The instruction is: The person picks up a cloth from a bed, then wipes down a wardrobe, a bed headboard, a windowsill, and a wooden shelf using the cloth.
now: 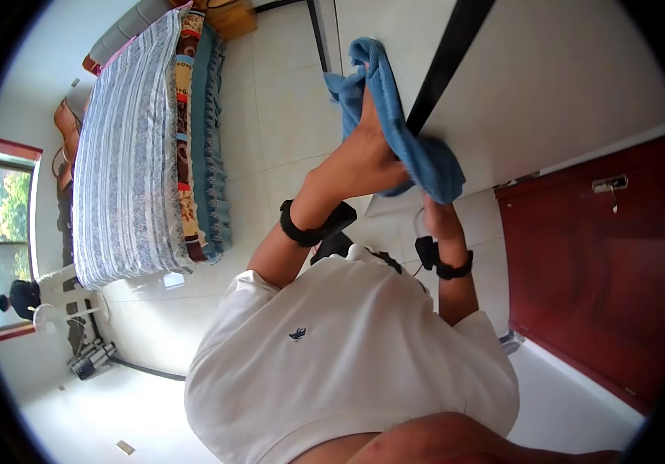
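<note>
A blue towel (pixel 425 158) hangs bunched against the black edge strip (pixel 450 66) of a large pale panel. My left hand (pixel 367 155) grips the towel at its left part, with some fingers hidden behind the cloth. Lower and to the right, my right hand (pixel 442 220) holds the towel's bottom end, its fingers mostly covered by the fabric. Both wrists carry black bands, the left band (pixel 305 224) with a dark box on it.
To the left stands a bed (pixel 127 155) with a striped cover. A dark red door (pixel 595 263) with a handle is at the right. Pale floor tiles (pixel 286 100) lie between bed and panel. By the window are a white fan (pixel 46 317) and dumbbells (pixel 92 359).
</note>
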`<state>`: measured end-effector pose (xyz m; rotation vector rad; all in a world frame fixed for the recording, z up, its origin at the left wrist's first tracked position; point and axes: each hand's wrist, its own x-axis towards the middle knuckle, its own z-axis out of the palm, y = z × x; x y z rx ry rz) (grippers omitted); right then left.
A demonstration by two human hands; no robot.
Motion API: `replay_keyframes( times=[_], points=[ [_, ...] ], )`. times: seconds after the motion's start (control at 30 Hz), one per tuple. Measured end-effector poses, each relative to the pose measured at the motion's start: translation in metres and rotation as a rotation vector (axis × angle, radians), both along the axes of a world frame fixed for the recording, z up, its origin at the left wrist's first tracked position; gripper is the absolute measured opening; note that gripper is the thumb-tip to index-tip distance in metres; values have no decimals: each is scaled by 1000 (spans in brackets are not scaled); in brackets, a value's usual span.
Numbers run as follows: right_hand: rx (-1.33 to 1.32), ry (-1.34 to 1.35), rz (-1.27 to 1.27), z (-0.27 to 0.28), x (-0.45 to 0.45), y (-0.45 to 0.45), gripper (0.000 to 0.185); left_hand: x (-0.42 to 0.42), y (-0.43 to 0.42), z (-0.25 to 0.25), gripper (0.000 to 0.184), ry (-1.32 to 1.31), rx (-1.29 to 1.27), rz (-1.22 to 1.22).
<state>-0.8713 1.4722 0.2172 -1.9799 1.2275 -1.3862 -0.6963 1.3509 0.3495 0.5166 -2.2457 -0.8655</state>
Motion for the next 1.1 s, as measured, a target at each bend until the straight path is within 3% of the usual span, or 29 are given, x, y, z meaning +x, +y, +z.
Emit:
replay_keyframes(
  times=[0.03, 0.1, 0.17, 0.3, 0.37, 0.47, 0.6, 0.63, 0.67, 0.7, 0.77, 0.83, 0.93, 0.97, 1.03, 1.07, 1.1],
  points=[
    [178, -122, 41, 11, 3, -1, 47, 1, -5, -3, 87, 19, -4, 19],
    [145, -161, 12, 25, 9, -9, 43, 9, -18, -8, 87, -151, -23, -41],
    [260, -376, 205, 32, 10, -14, 39, 7, -23, -29, 94, -130, -51, -11],
    [187, -380, 198, 40, 16, -23, 36, 8, -24, -36, 94, -53, 30, -6],
    [238, -516, 338, 44, 18, -29, 36, 9, -25, -41, 93, -65, 47, -21],
    [266, -502, 283, 45, 23, -28, 35, 8, -22, -47, 89, -60, 53, -7],
    [284, -475, 250, -4, 18, -29, 39, 11, -28, -81, 86, -182, -61, -87],
    [176, -328, 110, -28, 16, -29, 39, 11, -28, -96, 85, -216, -167, -116],
    [67, -185, -37, -40, 16, -27, 39, 8, -26, -117, 82, -63, -44, -81],
    [52, -199, -66, -44, 17, -23, 39, 9, -25, -141, 82, -77, -57, -111],
    [21, 234, -164, -48, 13, -10, 37, 7, -16, -175, 79, -92, -191, 73],
    [145, 216, -160, -38, 18, 8, 40, -2, -7, -133, 83, -89, -200, 68],
    [264, 39, -179, 30, 25, 34, 42, -5, -1, -54, 98, 128, -234, 149],
    [122, -10, -151, 55, 24, 36, 50, -7, -1, -18, 105, 155, -228, 177],
    [-198, -167, -108, 90, 26, 30, 71, -15, -5, 55, 111, 378, -568, 177],
    [-379, -276, -92, 104, 28, 27, 84, -25, -4, 85, 108, 522, -587, 116],
    [-387, -277, -102, 121, 28, 29, 84, -34, -3, 103, 106, 666, -608, 52]
  ],
)
